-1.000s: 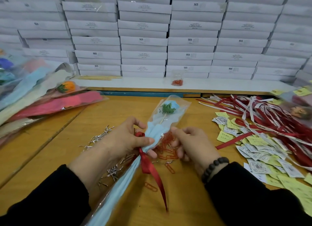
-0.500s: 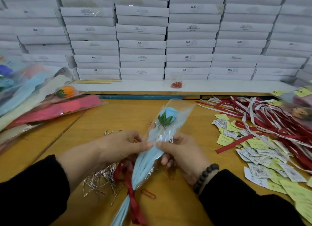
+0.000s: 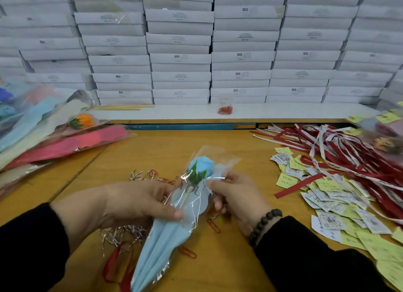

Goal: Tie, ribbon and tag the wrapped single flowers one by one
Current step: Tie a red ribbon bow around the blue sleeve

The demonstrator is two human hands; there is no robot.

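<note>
Both hands held one wrapped flower (image 3: 174, 224) above the near middle of the wooden worktop (image 3: 152, 152). It was a blue bloom on a thin stick, in pale blue paper under a clear sleeve, tilted with the bloom toward the far edge and the tail toward the near edge. Left hand (image 3: 135, 204) gripped the wrap from the left at its narrow waist, thumb laid across the front of the paper, the other fingers curled behind and hidden. Right hand (image 3: 237, 195) pinched the right edge of the clear sleeve just beside the bloom, thumb on top; its lower fingers were curled under, could not tell their contact. A red ribbon (image 3: 117, 263) hung at the wrap's lower left, near the near edge, partly behind the paper. Silver twist ties (image 3: 122, 235) lay scattered under the left wrist, orange paper clips (image 3: 187, 252) on the wood beside the wrap. Yellow and white tags (image 3: 331, 206) were heaped toward the right edge, loose red and white ribbons (image 3: 349, 156) beyond them toward the far right corner. More wrapped flowers (image 3: 54, 137) were piled at the left edge. White boxes (image 3: 181, 58) were stacked along the far edge.
</note>
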